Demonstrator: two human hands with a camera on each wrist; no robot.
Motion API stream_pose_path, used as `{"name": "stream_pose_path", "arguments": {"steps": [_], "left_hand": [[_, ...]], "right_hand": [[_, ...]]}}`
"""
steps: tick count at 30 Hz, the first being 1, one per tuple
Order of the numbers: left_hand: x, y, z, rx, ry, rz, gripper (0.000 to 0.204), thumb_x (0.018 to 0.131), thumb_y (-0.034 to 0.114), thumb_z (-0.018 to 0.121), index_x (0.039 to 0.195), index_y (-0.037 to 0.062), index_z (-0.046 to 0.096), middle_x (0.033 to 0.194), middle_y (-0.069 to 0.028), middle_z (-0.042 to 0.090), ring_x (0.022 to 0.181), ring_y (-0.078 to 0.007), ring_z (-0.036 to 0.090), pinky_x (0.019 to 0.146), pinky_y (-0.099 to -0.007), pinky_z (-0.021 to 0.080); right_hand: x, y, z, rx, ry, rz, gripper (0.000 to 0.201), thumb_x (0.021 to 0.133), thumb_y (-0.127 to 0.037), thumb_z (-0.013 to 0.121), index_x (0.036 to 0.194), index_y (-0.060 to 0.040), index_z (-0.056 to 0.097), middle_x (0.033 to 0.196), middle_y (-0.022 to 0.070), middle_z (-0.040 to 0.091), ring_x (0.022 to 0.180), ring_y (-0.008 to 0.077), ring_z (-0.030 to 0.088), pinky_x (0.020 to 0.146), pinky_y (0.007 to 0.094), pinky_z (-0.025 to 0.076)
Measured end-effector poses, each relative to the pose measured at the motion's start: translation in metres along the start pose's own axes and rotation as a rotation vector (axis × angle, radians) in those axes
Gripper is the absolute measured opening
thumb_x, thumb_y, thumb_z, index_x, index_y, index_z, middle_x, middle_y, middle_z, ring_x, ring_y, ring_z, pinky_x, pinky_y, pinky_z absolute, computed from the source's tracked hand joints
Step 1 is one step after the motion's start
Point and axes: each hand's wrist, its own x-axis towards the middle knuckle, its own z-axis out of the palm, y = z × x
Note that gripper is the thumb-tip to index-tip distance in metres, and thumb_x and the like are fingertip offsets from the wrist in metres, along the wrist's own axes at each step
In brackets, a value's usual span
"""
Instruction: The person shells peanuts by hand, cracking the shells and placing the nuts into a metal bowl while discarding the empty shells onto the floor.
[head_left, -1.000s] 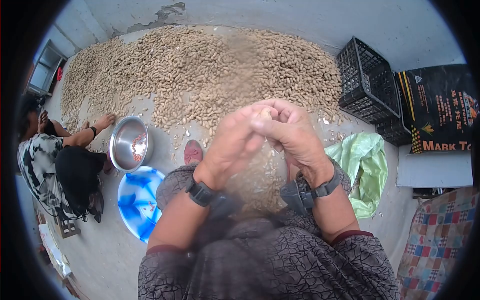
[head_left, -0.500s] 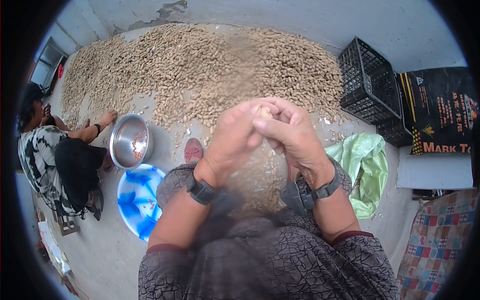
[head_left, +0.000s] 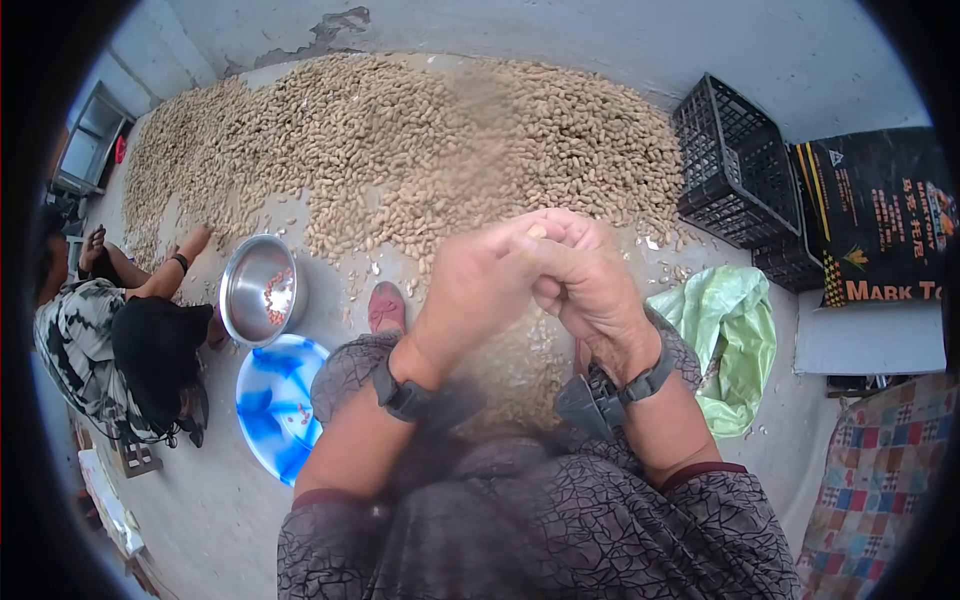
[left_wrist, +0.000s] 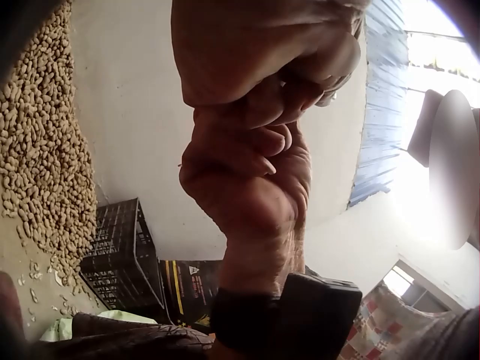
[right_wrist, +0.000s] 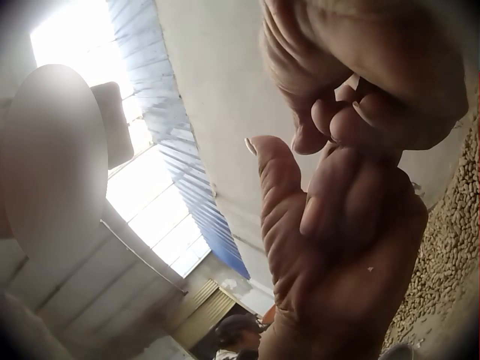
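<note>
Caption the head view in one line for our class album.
Left hand and right hand meet before a heap of peanuts, a metal bowl and a blue and white basin to the left.

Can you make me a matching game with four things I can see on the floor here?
1. bowl
2. basin
3. crumpled bag
4. peanut pile

A. light green
B. tan, spread near the wall
C. blue and white
D. shiny silver

Right pairs: 1-D, 2-C, 3-A, 4-B.
</note>
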Motion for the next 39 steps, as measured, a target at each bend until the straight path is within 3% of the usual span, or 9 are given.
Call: {"name": "stream_pose_path", "arguments": {"steps": [5,10,14,16,20,22,25,30,39], "left_hand": [[-0.001,-0.004,-0.001,-0.154,0.030,-0.053,0.039,0.089,0.028,0.058,0.104,-0.0080,0.056,0.075,-0.0088,0.059,0.066,-0.0135,0.057,0.058,-0.0241,0.046],[0.001,-0.008,0.001,-0.195,0.071,-0.048,0.036,0.093,0.027,0.052,0.105,-0.0075,0.055,0.072,-0.0074,0.058,0.058,-0.0098,0.052,0.058,-0.0243,0.045],[0.000,-0.006,-0.005,-0.132,0.079,-0.061,0.033,0.096,0.024,0.045,0.107,-0.0065,0.053,0.070,-0.0059,0.057,0.051,-0.0066,0.044,0.056,-0.0223,0.042],[0.000,-0.002,-0.009,-0.249,0.038,-0.076,0.029,0.095,0.013,0.038,0.110,-0.0042,0.056,0.074,-0.0031,0.057,0.064,-0.0091,0.054,0.060,-0.0225,0.047],[0.000,-0.007,-0.010,-0.525,0.067,-0.097,0.029,0.095,0.014,0.039,0.111,-0.0049,0.055,0.075,-0.0030,0.057,0.062,-0.0107,0.054,0.062,-0.0246,0.049],[0.002,-0.005,-0.012,-0.553,0.094,-0.115,0.027,0.095,0.016,0.043,0.112,-0.0035,0.049,0.076,-0.0040,0.058,0.046,-0.0016,0.037,0.046,-0.0169,0.031],[0.003,0.001,-0.014,-0.613,0.104,-0.152,0.026,0.094,0.015,0.043,0.112,-0.0036,0.050,0.075,-0.0046,0.058,0.046,-0.0014,0.037,0.044,-0.0157,0.029],[0.003,-0.007,-0.020,-0.557,0.081,-0.111,0.026,0.095,0.016,0.043,0.108,-0.0042,0.052,0.073,-0.0027,0.056,0.047,-0.0017,0.038,0.045,-0.0168,0.030],[0.004,-0.011,-0.008,-0.298,0.173,-0.173,0.038,0.098,0.027,0.038,0.109,-0.0061,0.053,0.068,-0.0007,0.052,0.047,-0.0040,0.039,0.047,-0.0196,0.037]], "right_hand": [[0.000,0.002,0.007,-0.024,0.041,-0.060,0.016,0.082,-0.010,0.060,0.091,0.0036,0.062,0.066,-0.0004,0.056,0.050,0.0026,0.044,0.043,0.0173,0.032],[0.006,0.006,0.003,-0.030,0.060,-0.050,0.016,0.084,-0.011,0.058,0.090,0.0032,0.061,0.062,-0.0003,0.054,0.048,0.0032,0.043,0.042,0.0177,0.032],[0.015,0.009,-0.010,0.089,-0.048,0.007,0.019,0.088,-0.019,0.057,0.085,-0.0003,0.059,0.058,-0.0011,0.051,0.044,0.0039,0.039,0.039,0.0182,0.030],[0.016,0.010,-0.010,0.118,-0.098,0.004,0.021,0.089,-0.022,0.056,0.083,-0.0020,0.057,0.057,-0.0015,0.050,0.043,0.0039,0.038,0.038,0.0180,0.030],[0.013,0.008,-0.001,0.234,-0.042,0.040,0.023,0.091,-0.027,0.054,0.083,-0.0050,0.055,0.062,-0.0018,0.053,0.044,0.0025,0.038,0.037,0.0166,0.028],[0.012,0.004,0.003,0.227,0.004,0.036,0.024,0.091,-0.028,0.054,0.083,-0.0056,0.055,0.064,-0.0015,0.054,0.045,0.0023,0.039,0.037,0.0163,0.028],[0.013,0.000,0.004,0.160,0.007,-0.001,0.024,0.090,-0.027,0.056,0.092,-0.0029,0.057,0.068,-0.0014,0.055,0.046,0.0021,0.039,0.038,0.0157,0.028],[0.011,-0.002,0.006,-0.013,-0.085,-0.054,0.035,0.085,-0.018,0.061,0.112,0.0048,0.055,0.080,0.0021,0.061,0.051,0.0023,0.048,0.041,0.0136,0.030],[0.007,-0.005,0.005,-0.081,-0.078,-0.025,0.031,0.084,-0.014,0.062,0.108,0.0051,0.056,0.077,0.0039,0.063,0.061,0.0062,0.061,0.041,0.0136,0.032]]}}
